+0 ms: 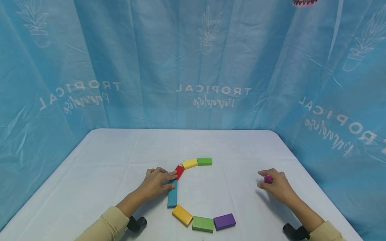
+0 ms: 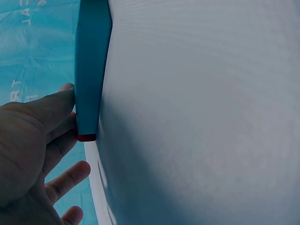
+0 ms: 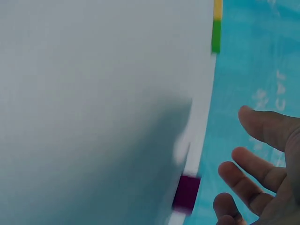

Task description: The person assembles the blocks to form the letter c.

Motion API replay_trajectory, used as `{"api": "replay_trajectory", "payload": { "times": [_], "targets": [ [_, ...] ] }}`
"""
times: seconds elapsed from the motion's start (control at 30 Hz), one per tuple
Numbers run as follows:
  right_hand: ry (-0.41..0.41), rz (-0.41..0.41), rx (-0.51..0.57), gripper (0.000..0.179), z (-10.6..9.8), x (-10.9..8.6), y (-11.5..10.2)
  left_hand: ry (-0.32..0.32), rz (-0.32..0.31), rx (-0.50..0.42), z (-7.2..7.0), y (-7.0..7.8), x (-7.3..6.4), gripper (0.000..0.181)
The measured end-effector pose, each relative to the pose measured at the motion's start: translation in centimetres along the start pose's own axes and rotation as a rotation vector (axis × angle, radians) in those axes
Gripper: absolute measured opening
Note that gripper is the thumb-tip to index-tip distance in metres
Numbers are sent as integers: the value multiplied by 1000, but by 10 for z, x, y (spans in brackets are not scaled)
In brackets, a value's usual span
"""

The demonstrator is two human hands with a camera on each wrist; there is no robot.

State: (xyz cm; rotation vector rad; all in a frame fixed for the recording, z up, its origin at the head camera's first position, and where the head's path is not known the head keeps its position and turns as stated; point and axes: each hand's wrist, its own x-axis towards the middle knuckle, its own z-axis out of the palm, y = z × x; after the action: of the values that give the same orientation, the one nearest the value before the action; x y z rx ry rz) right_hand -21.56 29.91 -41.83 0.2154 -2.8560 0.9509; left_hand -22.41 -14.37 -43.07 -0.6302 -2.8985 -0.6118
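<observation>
My left hand [image 1: 155, 183] reaches over the left side of a curved row of blocks. Its fingertips touch the small red block [image 1: 180, 171], and its thumb rests on the long blue block [image 1: 172, 197]. In the left wrist view the blue block [image 2: 91, 70] stands out large, with only a sliver of the red block [image 2: 87, 138] showing at its end. On the right, my right hand [image 1: 278, 187] hovers with thumb and fingers spread around a magenta block [image 1: 268, 179]. The right wrist view shows that magenta block [image 3: 186, 194] on the table, apart from the fingers.
The row's far end has a light yellow block [image 1: 189, 163] and a green block [image 1: 204, 161]. Its near end has an orange-yellow block [image 1: 182, 215], a light green block [image 1: 203, 224] and a purple block [image 1: 224, 221]. Blue curtains [image 1: 193, 67] surround the white table [image 1: 120, 150].
</observation>
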Motion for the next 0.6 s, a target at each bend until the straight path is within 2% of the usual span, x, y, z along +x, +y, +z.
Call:
{"api": "replay_trajectory", "payload": {
  "times": [0.3, 0.6],
  "targets": [
    [-45, 82, -57, 46, -13, 13, 34, -9, -7, -10, -1, 2, 0, 46],
    [-71, 142, -48, 44, -14, 15, 47, -12, -17, 3, -2, 3, 0, 45]
  ]
}}
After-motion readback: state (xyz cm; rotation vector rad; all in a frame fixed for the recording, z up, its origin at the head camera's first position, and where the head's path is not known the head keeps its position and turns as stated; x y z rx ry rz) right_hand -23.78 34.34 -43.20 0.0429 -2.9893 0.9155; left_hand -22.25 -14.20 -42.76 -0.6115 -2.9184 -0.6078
